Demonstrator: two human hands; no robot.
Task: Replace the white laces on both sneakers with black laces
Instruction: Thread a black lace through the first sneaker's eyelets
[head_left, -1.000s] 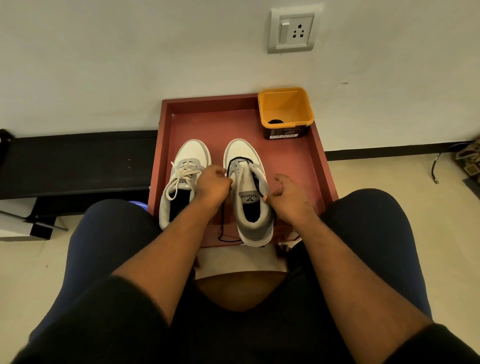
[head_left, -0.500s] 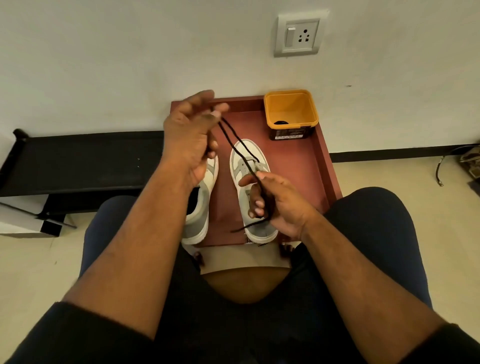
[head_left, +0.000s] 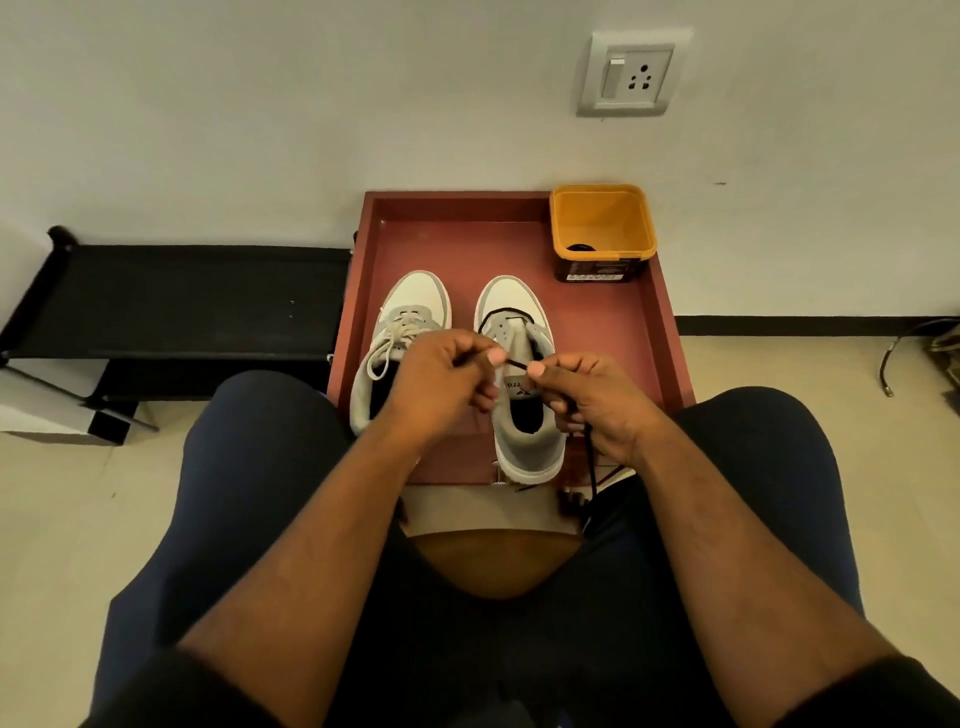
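Two white and grey sneakers stand side by side on a red tray (head_left: 649, 332). The left sneaker (head_left: 415, 301) still carries a white lace (head_left: 387, 345). The right sneaker (head_left: 511, 306) has a black lace (head_left: 501, 313) threaded across its lowest eyelets. My left hand (head_left: 441, 379) and my right hand (head_left: 587, 395) are held together over the right sneaker's tongue, each pinching the black lace, with a short stretch taut between them. A loose length of black lace hangs from my right hand past the tray's near edge.
A yellow tub (head_left: 602, 228) with something dark inside stands at the tray's far right corner. A black low bench (head_left: 182, 301) lies to the left against the wall. A wall socket (head_left: 631, 73) is above. Cables (head_left: 904, 353) lie on the floor at right.
My left hand, raised high with the black lace half a second ago, has come down to the right sneaker. Both hands now meet over its tongue.
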